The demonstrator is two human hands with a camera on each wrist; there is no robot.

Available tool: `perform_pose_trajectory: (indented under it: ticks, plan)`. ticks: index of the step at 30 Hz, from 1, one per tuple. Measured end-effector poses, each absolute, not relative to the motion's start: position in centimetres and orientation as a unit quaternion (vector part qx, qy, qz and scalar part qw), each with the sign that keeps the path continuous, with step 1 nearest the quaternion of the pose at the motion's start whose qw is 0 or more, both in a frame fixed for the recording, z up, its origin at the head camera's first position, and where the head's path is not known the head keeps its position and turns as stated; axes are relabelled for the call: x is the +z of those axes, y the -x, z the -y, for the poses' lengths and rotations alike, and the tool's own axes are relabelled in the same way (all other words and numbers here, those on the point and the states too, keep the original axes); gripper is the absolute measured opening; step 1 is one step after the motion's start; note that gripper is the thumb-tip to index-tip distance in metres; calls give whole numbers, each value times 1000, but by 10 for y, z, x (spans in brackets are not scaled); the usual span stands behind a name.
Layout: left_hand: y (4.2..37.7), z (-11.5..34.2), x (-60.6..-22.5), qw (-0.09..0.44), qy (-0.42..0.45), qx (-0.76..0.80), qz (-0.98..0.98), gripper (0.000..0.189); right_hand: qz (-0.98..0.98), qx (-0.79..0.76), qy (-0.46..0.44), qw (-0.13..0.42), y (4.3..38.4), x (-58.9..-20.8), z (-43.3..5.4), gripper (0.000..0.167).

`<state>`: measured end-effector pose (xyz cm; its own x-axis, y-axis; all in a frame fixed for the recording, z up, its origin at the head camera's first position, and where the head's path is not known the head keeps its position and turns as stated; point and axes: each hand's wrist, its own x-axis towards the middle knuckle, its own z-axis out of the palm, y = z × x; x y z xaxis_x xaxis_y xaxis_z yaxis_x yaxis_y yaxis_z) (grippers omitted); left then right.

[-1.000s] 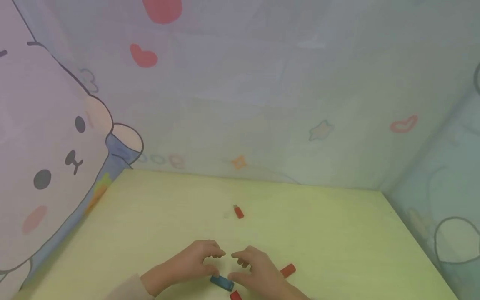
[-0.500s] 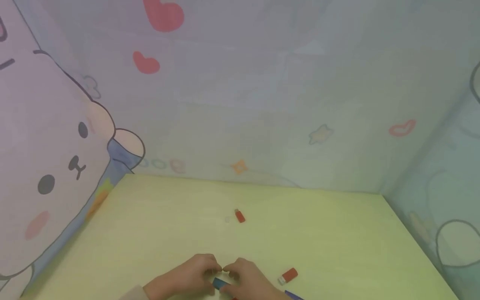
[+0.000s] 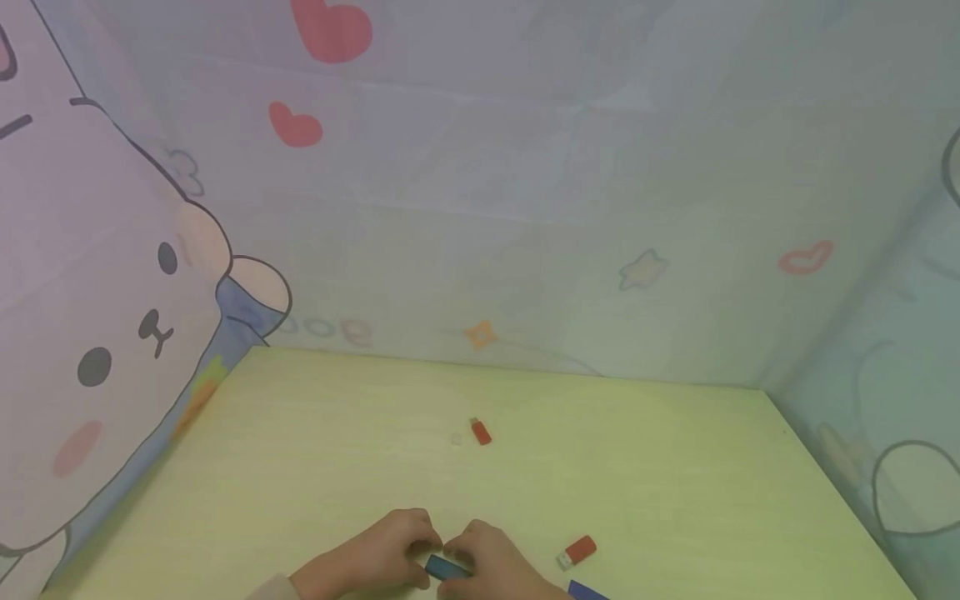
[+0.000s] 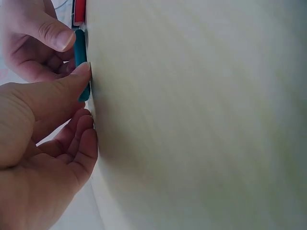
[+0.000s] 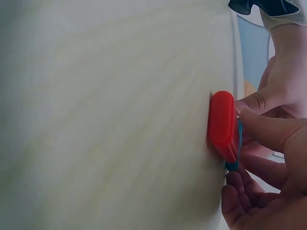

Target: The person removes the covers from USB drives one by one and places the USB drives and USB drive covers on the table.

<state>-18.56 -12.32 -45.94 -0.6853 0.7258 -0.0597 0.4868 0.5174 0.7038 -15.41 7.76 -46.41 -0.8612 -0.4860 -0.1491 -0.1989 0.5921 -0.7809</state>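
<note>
A small blue stick, shaped like a capped USB stick (image 3: pixel 446 568), lies low between both hands at the front of the table. My left hand (image 3: pixel 390 550) holds its left end, the thumb laid over it in the left wrist view. From the other side my right hand (image 3: pixel 491 567) pinches the right end between thumb and fingers. The hands nearly touch, and they cover both ends of the stick. In the right wrist view a red block with rounded ends (image 5: pixel 222 120) stands in front of the fingers and hides most of the blue stick (image 5: pixel 232 166).
A red USB stick (image 3: pixel 577 552) with a bare plug lies right of my right hand. Farther back is another red USB stick (image 3: pixel 481 432), beside a small clear piece (image 3: pixel 456 439). A purple-blue object (image 3: pixel 587 592) is cut off by the lower edge. A printed cloth (image 3: pixel 525 208) backs the table.
Both hands have come down and together, from hovering over the blue USB stick to gripping its ends. Lately the right hand has shifted slightly. The head view has tilted a little.
</note>
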Motion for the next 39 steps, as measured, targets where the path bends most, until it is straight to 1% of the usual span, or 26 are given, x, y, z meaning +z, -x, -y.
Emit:
perform_pose_trajectory:
  ticks: [3,7,13,20,26,30,37,39]
  plan:
    - [184,123,-459,182,-348,342,-854,28,-872,-415,181,185,153,-465,-75,16]
    - [182,122,-458,185,-344,350,-851,25,-872,-418,173,187,151,-465,-73,11]
    - [182,122,-458,188,-342,356,-849,23,-879,-404,175,182,150,-462,-72,16]
    - [182,123,-459,178,-352,356,-847,17,-878,-404,191,170,150,-465,-73,21]
    - [182,124,-459,180,-350,360,-846,15,-886,-383,210,153,151,-466,-73,18]
    - [183,124,-455,182,-352,353,-848,13,-885,-384,217,152,153,-466,-75,16]
    - [186,119,-436,141,-399,318,-848,9,-885,-389,223,127,156,-459,-81,12]
    - [186,117,-431,143,-399,317,-849,10,-890,-381,226,113,156,-454,-81,12]
